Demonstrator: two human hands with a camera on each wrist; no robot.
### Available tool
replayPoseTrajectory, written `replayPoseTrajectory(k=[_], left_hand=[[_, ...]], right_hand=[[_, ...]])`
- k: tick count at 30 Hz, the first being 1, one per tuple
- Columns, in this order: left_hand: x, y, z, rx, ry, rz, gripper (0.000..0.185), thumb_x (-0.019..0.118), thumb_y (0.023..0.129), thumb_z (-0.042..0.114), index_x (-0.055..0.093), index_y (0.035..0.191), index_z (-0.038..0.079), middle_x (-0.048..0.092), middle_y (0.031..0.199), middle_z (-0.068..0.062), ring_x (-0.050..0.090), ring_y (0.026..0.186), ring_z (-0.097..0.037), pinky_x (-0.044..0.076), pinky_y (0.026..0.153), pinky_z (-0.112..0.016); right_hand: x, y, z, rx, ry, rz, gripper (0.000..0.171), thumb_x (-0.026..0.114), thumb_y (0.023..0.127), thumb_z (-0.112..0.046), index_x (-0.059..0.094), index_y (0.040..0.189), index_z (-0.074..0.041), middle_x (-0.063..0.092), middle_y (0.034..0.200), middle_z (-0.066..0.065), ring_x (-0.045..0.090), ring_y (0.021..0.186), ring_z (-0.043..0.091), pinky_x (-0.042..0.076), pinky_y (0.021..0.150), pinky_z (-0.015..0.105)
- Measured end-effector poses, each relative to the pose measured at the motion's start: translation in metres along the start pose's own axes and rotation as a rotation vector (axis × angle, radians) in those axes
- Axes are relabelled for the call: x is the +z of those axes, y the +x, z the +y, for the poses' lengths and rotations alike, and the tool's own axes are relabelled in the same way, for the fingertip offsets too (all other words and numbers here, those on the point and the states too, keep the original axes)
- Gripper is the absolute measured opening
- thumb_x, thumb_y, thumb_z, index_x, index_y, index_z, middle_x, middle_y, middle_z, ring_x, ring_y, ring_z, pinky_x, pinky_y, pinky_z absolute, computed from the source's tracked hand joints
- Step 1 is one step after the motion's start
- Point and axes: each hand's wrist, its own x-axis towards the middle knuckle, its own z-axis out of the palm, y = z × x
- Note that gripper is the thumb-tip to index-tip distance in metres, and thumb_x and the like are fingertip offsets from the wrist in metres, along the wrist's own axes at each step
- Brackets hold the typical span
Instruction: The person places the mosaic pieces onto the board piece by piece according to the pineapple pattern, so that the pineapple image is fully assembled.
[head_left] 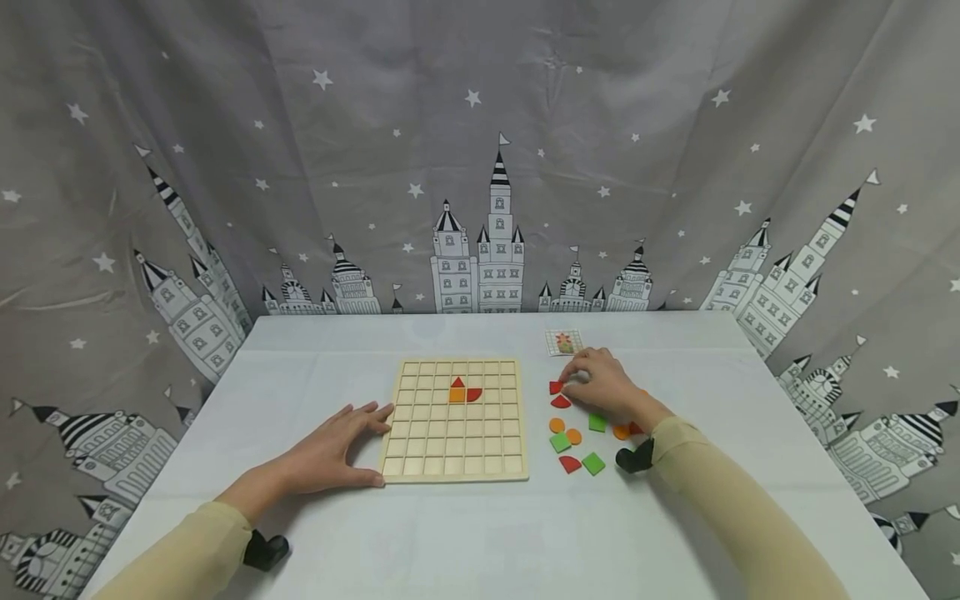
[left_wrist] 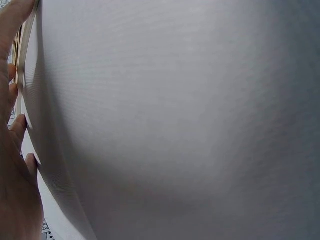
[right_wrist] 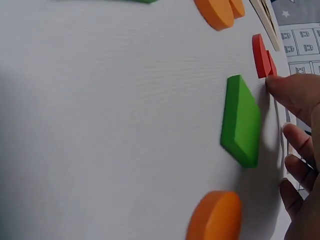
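A wooden grid board (head_left: 453, 442) lies mid-table, carrying a red triangle (head_left: 457, 382), an orange square (head_left: 457, 395) and a red quarter-circle (head_left: 473, 394). My left hand (head_left: 369, 442) rests flat against the board's left edge, fingers spread, thumb at the near left corner; in the left wrist view only the hand's fingers (left_wrist: 14, 135) and a sliver of board (left_wrist: 21, 45) show. My right hand (head_left: 581, 385) hovers over loose pieces right of the board, a fingertip (right_wrist: 280, 87) touching a red piece (head_left: 555, 387) (right_wrist: 260, 54). A green square (right_wrist: 241, 121) lies just beside it.
Loose red, orange and green pieces (head_left: 573, 436) are scattered right of the board. A small pattern card (head_left: 564, 342) lies behind the right hand. The white table (head_left: 450, 533) is backed by a grey castle-print curtain (head_left: 480, 167).
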Motion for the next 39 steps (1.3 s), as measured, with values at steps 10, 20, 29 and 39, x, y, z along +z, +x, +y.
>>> replayPoseTrajectory(k=[10,20,29,39], left_hand=[[0.0014,-0.0007,-0.0015,-0.007,-0.008,-0.002,0.083,0.079,0.072,0.071,0.060,0.132,0.016,0.037,0.163,-0.002,0.027,0.152,-0.035,0.011,0.126,-0.056],[0.0011,0.0002,0.0002,-0.008,-0.006,0.004,0.082,0.079,0.072,0.071,0.060,0.131,0.017,0.037,0.163,-0.003,0.028,0.151,-0.035,0.011,0.126,-0.056],[-0.0003,0.0004,0.0005,0.004,-0.011,0.001,0.081,0.080,0.072,0.070,0.060,0.131,0.017,0.037,0.163,-0.003,0.028,0.152,-0.034,0.011,0.126,-0.057],[-0.0003,0.0004,0.0004,-0.006,-0.011,-0.002,0.082,0.080,0.072,0.071,0.060,0.131,0.017,0.037,0.163,-0.002,0.027,0.152,-0.034,0.010,0.126,-0.056]], right_hand=[[0.0050,0.0002,-0.0028,-0.048,0.048,-0.017,0.022,0.077,0.091,-0.032,0.078,0.114,-0.033,0.058,0.120,-0.005,0.040,0.121,0.025,0.034,0.106,0.048],[0.0049,0.0005,-0.0035,-0.044,0.047,-0.002,0.025,0.080,0.087,-0.039,0.076,0.109,-0.029,0.059,0.121,-0.002,0.040,0.123,0.029,0.034,0.109,0.053],[0.0007,-0.0020,0.0032,-0.030,0.088,-0.048,0.019,0.078,0.090,-0.028,0.077,0.109,-0.031,0.057,0.127,-0.003,0.034,0.132,0.030,0.035,0.112,0.056],[0.0019,-0.0066,0.0033,0.016,0.023,0.006,0.027,0.081,0.087,-0.039,0.078,0.112,-0.030,0.060,0.131,0.004,0.036,0.132,0.035,0.026,0.116,0.058]])
